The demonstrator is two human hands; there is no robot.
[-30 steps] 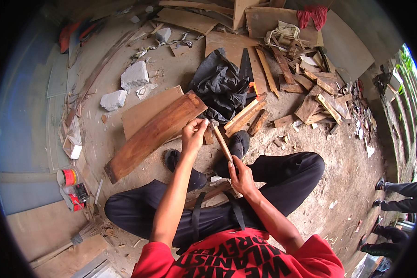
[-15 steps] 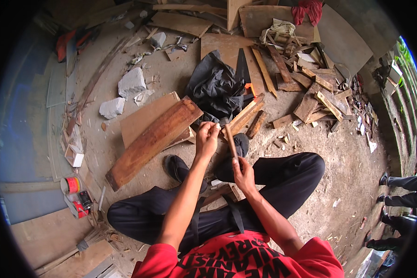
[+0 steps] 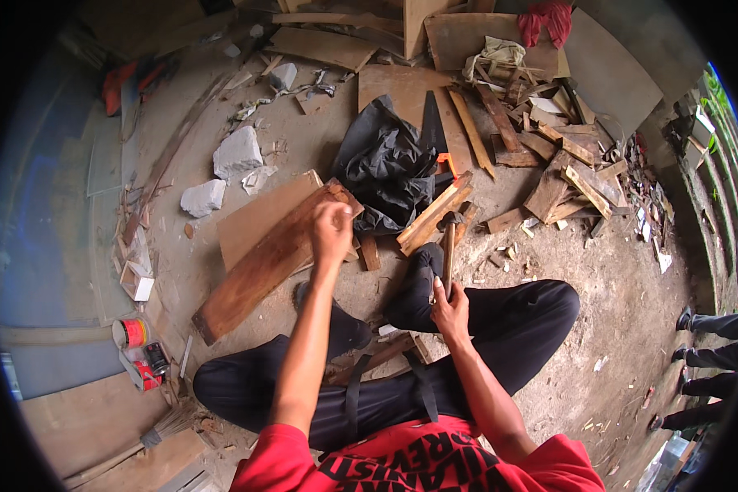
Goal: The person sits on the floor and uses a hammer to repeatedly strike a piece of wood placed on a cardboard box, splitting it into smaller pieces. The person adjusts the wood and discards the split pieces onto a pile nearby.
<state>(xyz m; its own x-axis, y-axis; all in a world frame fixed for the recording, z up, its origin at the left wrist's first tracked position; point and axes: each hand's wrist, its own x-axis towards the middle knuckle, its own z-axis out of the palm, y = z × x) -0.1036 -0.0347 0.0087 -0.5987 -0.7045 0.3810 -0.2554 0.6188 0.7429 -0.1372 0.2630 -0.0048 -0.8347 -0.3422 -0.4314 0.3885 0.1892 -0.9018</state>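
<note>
My right hand (image 3: 449, 310) grips a hammer (image 3: 448, 261) by the lower part of its wooden handle. The dark hammer head points away from me, past my right foot. My left hand (image 3: 332, 232) is over the far end of a long reddish-brown wooden plank (image 3: 258, 271), its fingers curled together in a pinch. Whatever sits between those fingertips, if anything, is too small to make out. Beneath the plank lies a lighter flat board (image 3: 242, 221), which sticks out on its far left side.
Beyond the plank are a crumpled black plastic bag (image 3: 389, 160) and a handsaw (image 3: 433, 135) with an orange handle. Scrap wood (image 3: 549, 184) is piled at the far right. White rubble blocks (image 3: 238, 152) lie left; cans (image 3: 129, 333) stand near left. People's legs (image 3: 713, 354) show at right.
My left hand has moved left, from beside the hammer head to the plank's far end. The hammer has swung to the right in my right hand, away from the left.
</note>
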